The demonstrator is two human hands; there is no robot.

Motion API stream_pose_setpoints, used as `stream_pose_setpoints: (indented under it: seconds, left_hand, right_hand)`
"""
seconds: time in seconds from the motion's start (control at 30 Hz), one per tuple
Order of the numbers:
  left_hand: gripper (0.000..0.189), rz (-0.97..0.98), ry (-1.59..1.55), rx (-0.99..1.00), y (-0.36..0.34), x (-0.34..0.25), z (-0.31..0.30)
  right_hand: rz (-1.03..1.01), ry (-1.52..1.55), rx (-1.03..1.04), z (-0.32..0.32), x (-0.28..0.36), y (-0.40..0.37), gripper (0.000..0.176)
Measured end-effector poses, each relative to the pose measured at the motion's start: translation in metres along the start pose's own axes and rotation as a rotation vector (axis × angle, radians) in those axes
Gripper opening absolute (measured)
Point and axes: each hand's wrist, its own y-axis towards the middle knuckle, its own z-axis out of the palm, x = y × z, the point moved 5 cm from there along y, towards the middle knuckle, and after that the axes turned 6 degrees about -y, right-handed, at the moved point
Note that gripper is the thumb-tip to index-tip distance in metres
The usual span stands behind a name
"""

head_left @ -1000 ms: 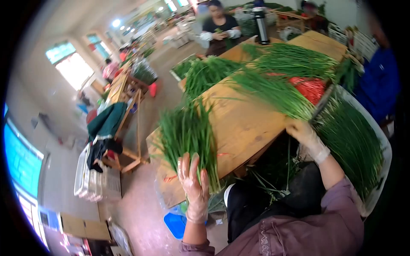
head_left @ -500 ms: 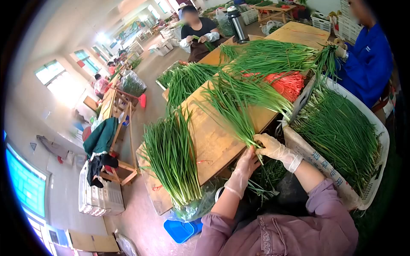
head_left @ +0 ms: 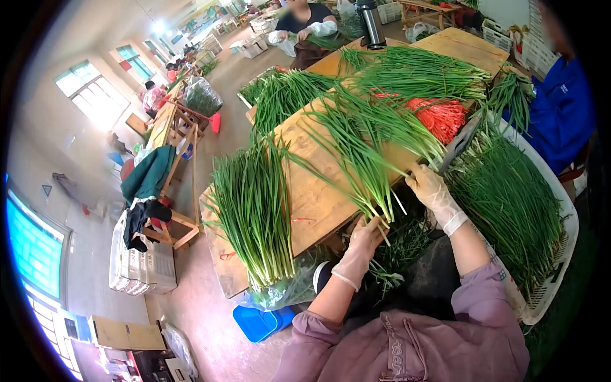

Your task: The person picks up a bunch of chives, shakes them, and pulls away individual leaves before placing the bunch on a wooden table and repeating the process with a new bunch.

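Note:
My left hand [head_left: 359, 248], in a thin clear glove, is closed around the stem ends of a few chives [head_left: 366, 181], whose green leaves lie back over the table. To its right, my right hand [head_left: 431, 194], gloved too, has thumb and fingers pinched at the pale end of a chive stalk [head_left: 396, 169], partly blurred. Just beyond lies a loose pile of chives [head_left: 407, 130], stem ends pointing at my right hand. A large neat bundle of chives [head_left: 251, 213] rests on the table's left end, stems toward me.
The wooden table [head_left: 318, 219] also carries red ties [head_left: 438, 118], more chives [head_left: 426, 71] and a steel flask [head_left: 370, 24]. A white crate [head_left: 568, 210] full of chives stands at my right. One co-worker [head_left: 305, 25] sits across, another in blue [head_left: 560, 95] at right. A blue bin [head_left: 258, 323] is on the floor.
My right hand has parted from my left and moved up and right to the loose pile's stem ends. My left hand keeps the chives, slightly lower left. The view has shifted a little.

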Motion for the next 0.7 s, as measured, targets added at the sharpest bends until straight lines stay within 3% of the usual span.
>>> stream_pose_setpoints:
  seconds: [0.03, 0.07, 0.13, 0.2, 0.33, 0.43, 0.47, 0.53, 0.57, 0.6, 0.67, 0.7]
  left_hand:
    - [0.034, 0.015, 0.000, -0.009, -0.002, 0.000, -0.006]
    - [0.034, 0.033, 0.000, -0.013, -0.003, 0.000, -0.012]
    - [0.025, 0.046, -0.015, 0.050, -0.004, 0.002, -0.021]
    - [0.016, 0.020, -0.067, 0.090, -0.007, 0.009, -0.028]
    - [0.013, 0.013, -0.049, 0.118, -0.010, 0.015, -0.027]
    - [0.015, -0.010, -0.074, 0.107, -0.019, 0.013, -0.024]
    - [0.015, -0.006, -0.081, 0.104, -0.018, 0.013, -0.029]
    - [0.019, 0.207, -0.096, 0.093, -0.014, 0.006, -0.047]
    - [0.025, 0.250, -0.174, 0.173, -0.013, 0.003, -0.054]
    - [0.029, 0.148, -0.296, 0.205, -0.019, 0.001, -0.057]
    - [0.034, 0.077, -0.308, 0.169, -0.018, 0.001, -0.062]
    - [0.034, 0.077, -0.315, 0.165, -0.018, -0.002, -0.058]
  right_hand:
    - [-0.001, -0.144, -0.207, -0.021, 0.013, -0.003, 0.027]
    - [-0.007, -0.145, -0.204, -0.034, 0.027, -0.005, 0.027]
    - [-0.105, -0.111, 0.068, -0.039, 0.059, -0.012, 0.022]
    - [-0.187, 0.194, 0.225, -0.027, 0.088, -0.022, 0.024]
    - [0.000, 0.096, 0.507, 0.020, 0.102, -0.016, 0.037]
    - [-0.015, 0.123, 0.676, 0.036, 0.112, -0.003, 0.032]
    - [-0.022, 0.122, 0.679, 0.046, 0.110, 0.000, 0.032]
    - [-0.005, 0.292, 0.675, 0.061, 0.103, 0.005, 0.023]
    - [0.127, 0.448, 0.714, 0.058, 0.093, 0.002, 0.019]
    - [0.130, 0.518, 0.649, 0.055, 0.086, 0.001, 0.021]
    - [0.284, 0.750, 0.713, 0.030, 0.089, -0.009, 0.030]
    - [0.180, 0.504, 0.656, 0.028, 0.089, -0.014, 0.035]
